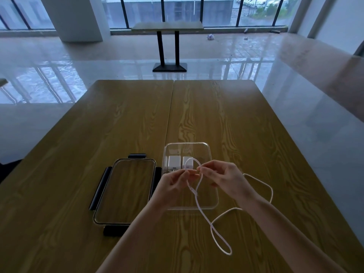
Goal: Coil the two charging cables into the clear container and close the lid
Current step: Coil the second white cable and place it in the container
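Two hands work one white cable [202, 211] just above the near half of the clear container [213, 186], and the likeliest trouble is the slack. Most of the cable trails on the tabletop [246, 125] to the near right, folded back into a narrow loop; as it is drawn in, that loop could tighten into a kink or tangle. A loose coil could also spring open and ride over the container's rim, fouling the lid [124, 191] that lies to the left.

Left hand [173, 186] fingers are pinched narrow on the cable near its plug end; right hand [222, 180] fingers pinch it just beside them, a small arch rising between. Two white chargers [180, 162] sit in the container's far end. I cannot make out a second cable.
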`<state>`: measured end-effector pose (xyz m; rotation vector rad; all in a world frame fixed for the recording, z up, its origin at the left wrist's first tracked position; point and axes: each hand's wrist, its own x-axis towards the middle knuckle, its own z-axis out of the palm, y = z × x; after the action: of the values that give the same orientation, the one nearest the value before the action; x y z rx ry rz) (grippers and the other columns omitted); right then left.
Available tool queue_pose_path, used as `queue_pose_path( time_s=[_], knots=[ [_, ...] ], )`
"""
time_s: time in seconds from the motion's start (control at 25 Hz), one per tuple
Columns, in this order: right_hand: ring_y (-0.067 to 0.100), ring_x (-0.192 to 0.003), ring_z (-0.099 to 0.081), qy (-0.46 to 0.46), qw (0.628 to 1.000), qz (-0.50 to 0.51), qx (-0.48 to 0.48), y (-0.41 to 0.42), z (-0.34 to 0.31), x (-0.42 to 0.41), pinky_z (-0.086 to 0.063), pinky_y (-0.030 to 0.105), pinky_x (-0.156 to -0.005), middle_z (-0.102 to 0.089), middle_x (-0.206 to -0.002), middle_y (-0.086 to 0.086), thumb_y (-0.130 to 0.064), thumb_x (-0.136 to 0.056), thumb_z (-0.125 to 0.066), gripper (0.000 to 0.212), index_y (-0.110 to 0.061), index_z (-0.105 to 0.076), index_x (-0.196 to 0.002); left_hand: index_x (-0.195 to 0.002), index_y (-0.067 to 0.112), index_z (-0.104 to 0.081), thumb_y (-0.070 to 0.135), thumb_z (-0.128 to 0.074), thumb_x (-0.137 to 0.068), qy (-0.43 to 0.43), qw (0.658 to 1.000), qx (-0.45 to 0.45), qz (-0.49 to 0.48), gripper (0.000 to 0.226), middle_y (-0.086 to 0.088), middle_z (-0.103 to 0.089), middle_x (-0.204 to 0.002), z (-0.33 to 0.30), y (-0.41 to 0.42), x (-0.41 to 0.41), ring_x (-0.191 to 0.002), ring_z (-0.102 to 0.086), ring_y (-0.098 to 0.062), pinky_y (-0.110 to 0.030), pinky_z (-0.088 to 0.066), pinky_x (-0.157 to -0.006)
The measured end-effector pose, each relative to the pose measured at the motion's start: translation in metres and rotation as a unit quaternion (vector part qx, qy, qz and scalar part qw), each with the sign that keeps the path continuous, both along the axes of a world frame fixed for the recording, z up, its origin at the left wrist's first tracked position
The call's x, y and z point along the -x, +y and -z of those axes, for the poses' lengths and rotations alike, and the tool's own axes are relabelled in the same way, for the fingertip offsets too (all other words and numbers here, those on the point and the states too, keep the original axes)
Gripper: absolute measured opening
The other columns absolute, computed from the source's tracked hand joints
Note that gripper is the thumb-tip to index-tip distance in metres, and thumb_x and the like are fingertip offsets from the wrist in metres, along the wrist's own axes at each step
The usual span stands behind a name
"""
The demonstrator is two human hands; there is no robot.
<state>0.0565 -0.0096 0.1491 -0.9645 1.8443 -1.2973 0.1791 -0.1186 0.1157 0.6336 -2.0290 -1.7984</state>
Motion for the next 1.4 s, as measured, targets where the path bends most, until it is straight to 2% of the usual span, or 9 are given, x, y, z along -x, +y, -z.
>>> queue_pose_path(
  time_s=[0.16, 0.36, 0.48, 0.72, 0.84, 1.04, 1.16, 1.28, 1.4],
  knots=[
    [-0.002, -0.067, -0.064, 0.034, 0.999, 0.016, 0.015, -0.001, 0.003, -0.007, -0.048, 0.007, -0.059, -0.067, -0.078, -0.005, -0.016, -0.083, -0.058, 0.013, -0.011, -0.066, -0.092, -0.106, 0.004, -0.059, 0.006, -0.038, -0.091, -0.007, 0.999, -0.011, 0.052, 0.026, 0.005, -0.063, -0.084, -0.003, -0.001, -0.004, -0.071, -0.063, 0.006, -0.012, -0.050, -0.066],
    [0.010, -0.079, -0.066, 0.066, 0.997, 0.017, 0.038, -0.006, 0.004, -0.019, -0.054, 0.018, -0.072, -0.067, -0.081, -0.006, -0.019, -0.083, -0.058, 0.007, -0.020, -0.065, -0.084, -0.100, 0.008, -0.060, 0.011, -0.037, -0.092, -0.002, 0.992, -0.109, 0.061, 0.024, -0.003, -0.065, -0.086, -0.004, 0.009, -0.005, -0.076, -0.066, -0.004, -0.018, -0.055, -0.075],
    [0.009, -0.083, -0.065, 0.090, 0.995, 0.027, 0.033, -0.005, 0.006, -0.020, -0.053, 0.020, -0.076, -0.069, -0.086, -0.003, -0.022, -0.083, -0.058, 0.011, -0.017, -0.066, -0.089, -0.097, 0.009, -0.057, 0.010, -0.036, -0.093, -0.005, 0.986, -0.154, 0.063, 0.022, 0.000, -0.062, -0.075, -0.007, 0.013, -0.006, -0.064, -0.065, -0.004, -0.015, -0.053, -0.062],
    [0.007, -0.077, -0.059, 0.079, 0.995, 0.065, 0.012, -0.004, 0.006, -0.015, -0.048, 0.018, -0.071, -0.065, -0.081, -0.004, -0.025, -0.085, -0.055, 0.016, -0.015, -0.066, -0.091, -0.101, 0.015, -0.057, 0.012, -0.037, -0.093, -0.042, 0.976, -0.187, 0.107, 0.021, 0.001, -0.060, -0.069, -0.011, 0.011, -0.016, -0.062, -0.062, -0.005, -0.020, -0.056, -0.066],
    [0.011, -0.082, -0.057, -0.008, 0.999, 0.042, -0.009, -0.005, 0.006, -0.016, -0.046, 0.019, -0.073, -0.061, -0.086, -0.002, -0.026, -0.089, -0.047, 0.021, -0.014, -0.058, -0.102, -0.101, 0.012, -0.059, 0.011, -0.037, -0.093, -0.022, 0.983, -0.166, 0.070, 0.023, 0.000, -0.057, -0.069, -0.014, 0.008, -0.016, -0.058, -0.058, -0.003, -0.016, -0.052, -0.060],
    [0.008, -0.097, -0.058, -0.167, 0.964, -0.169, -0.117, 0.007, 0.023, -0.029, -0.046, 0.012, -0.077, -0.061, -0.108, 0.007, -0.030, -0.095, -0.030, 0.036, -0.013, -0.045, -0.124, -0.098, 0.013, -0.060, 0.008, -0.038, -0.092, 0.027, 0.981, -0.191, 0.004, 0.024, -0.002, -0.057, -0.067, -0.020, -0.006, -0.014, -0.056, -0.058, -0.006, -0.021, -0.050, -0.062],
    [0.002, -0.071, -0.056, -0.102, 0.959, -0.208, -0.161, 0.013, 0.028, -0.033, -0.044, 0.019, -0.074, -0.060, -0.077, -0.007, -0.027, -0.091, -0.042, 0.024, -0.018, -0.057, -0.108, -0.095, 0.016, -0.058, 0.006, -0.036, -0.093, 0.006, 0.996, -0.092, -0.013, 0.024, -0.001, -0.053, -0.060, -0.019, -0.013, -0.015, -0.049, -0.052, -0.002, -0.020, -0.045, -0.055],
    [0.000, -0.059, -0.050, -0.004, 0.977, -0.156, -0.145, 0.012, 0.025, -0.023, -0.041, 0.016, -0.059, -0.056, -0.071, -0.008, -0.023, -0.088, -0.050, 0.011, -0.022, -0.061, -0.089, -0.092, 0.014, -0.054, 0.004, -0.033, -0.093, -0.052, 0.998, 0.026, -0.004, 0.023, -0.002, -0.049, -0.064, -0.014, -0.017, -0.017, -0.046, -0.047, -0.001, -0.012, -0.042, -0.046],
    [0.000, -0.049, -0.048, 0.085, 0.985, -0.120, -0.095, 0.008, 0.016, -0.016, -0.039, 0.014, -0.047, -0.055, -0.067, -0.007, -0.017, -0.089, -0.049, 0.012, -0.019, -0.061, -0.089, -0.095, 0.011, -0.055, 0.009, -0.035, -0.093, -0.115, 0.985, 0.124, 0.035, 0.020, -0.003, -0.054, -0.072, -0.005, -0.011, -0.017, -0.057, -0.049, -0.008, -0.016, -0.041, -0.053]
  ],
)
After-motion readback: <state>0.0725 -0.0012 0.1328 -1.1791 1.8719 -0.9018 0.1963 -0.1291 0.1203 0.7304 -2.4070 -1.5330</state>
